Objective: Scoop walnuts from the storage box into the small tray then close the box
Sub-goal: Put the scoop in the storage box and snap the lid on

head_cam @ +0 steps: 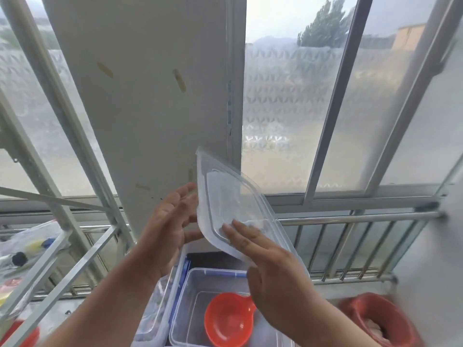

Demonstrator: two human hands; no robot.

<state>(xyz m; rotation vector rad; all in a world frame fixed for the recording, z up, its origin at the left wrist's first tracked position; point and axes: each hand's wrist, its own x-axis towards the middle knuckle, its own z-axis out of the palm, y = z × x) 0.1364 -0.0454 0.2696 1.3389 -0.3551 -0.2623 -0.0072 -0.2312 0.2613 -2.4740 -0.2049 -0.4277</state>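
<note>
Clear plastic lid (233, 204), tilted steeply on edge, is held up in front of the window (295, 116) between both hands. The left hand (167, 229) is spread open with its palm against the lid's left rim, its fingers (185, 194) extended and not curled round anything. The right hand (270, 266) lies flat on the lid's upper face near its lower corner, fingers (238, 229) straight and pressed to the plastic. Below the hands, near the bottom centre, stands the clear storage box (190, 296), open at the top, with blue clips on its far and left rim. An orange scoop (228, 321) rests inside it, bowl upward. No walnuts can be made out in the box. A second clear box (155, 309) stands just beside it on the left. A red basin (380, 319) lies at the near right, blurred.
</note>
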